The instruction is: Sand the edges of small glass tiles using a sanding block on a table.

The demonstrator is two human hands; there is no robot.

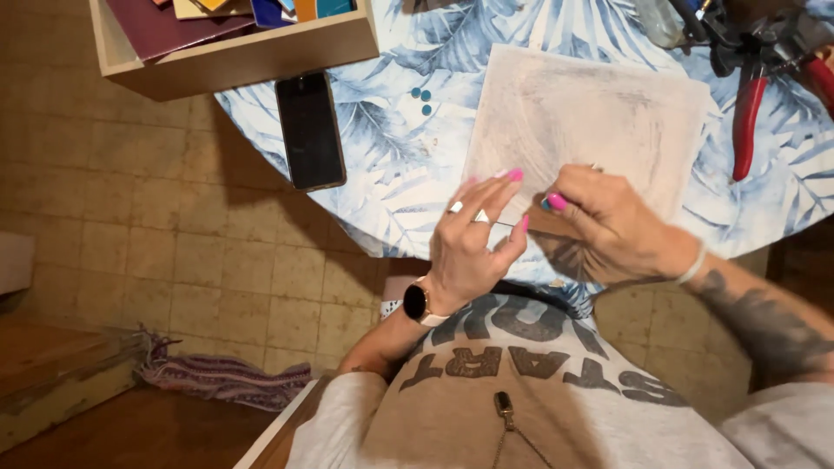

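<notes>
A black smartphone (310, 130) lies near the tabletop's left edge beside a wooden box of coloured tiles (234, 39), 3 small teal dots (422, 96) sit mid-table, and red-handled pliers (747, 122) rest at the right edge. The square, pale, smudged board (591, 122) lies flat at the near edge of the leaf-patterned tabletop (391, 182). My left hand (473, 243) pinches a thin wire (504, 223), while my right hand (608, 221) is clenched on a small blue piece (546, 205) at the board's near edge.

Phone (309, 130) left of the board (591, 122), pliers (749, 113) right, all on the table (400, 165).
</notes>
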